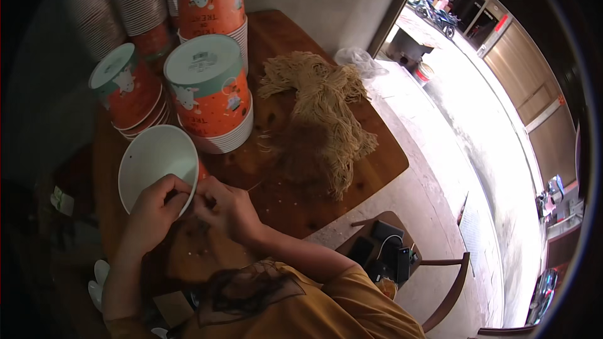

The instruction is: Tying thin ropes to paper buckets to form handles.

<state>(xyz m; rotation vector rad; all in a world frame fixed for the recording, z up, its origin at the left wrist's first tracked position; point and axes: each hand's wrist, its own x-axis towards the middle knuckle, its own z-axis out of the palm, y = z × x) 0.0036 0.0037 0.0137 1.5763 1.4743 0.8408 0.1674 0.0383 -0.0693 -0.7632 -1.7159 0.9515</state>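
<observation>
A paper bucket [154, 154] with a white inside lies tilted in front of me, its open mouth toward me. A small dark hole shows in its wall near the left of the rim. My left hand [160, 204] is closed on the near rim, some fingers inside the mouth. Just outside the rim, on the right, my right hand [229, 210] is closed in a pinch. A thin tan cord end pokes out beside its knuckles; the rest is hidden by the fingers. Beyond that hand lies a loose heap of tan cords [320, 110] on the wooden table [289, 210].
Orange printed buckets [207, 103] stand upside down in stacks behind the held one. Taller stacks of white-rimmed buckets [132, 0] rise at the far left. At the right, a chair [449, 295] bears a phone and a cable. A clear plastic bag [361, 63] lies past the table corner.
</observation>
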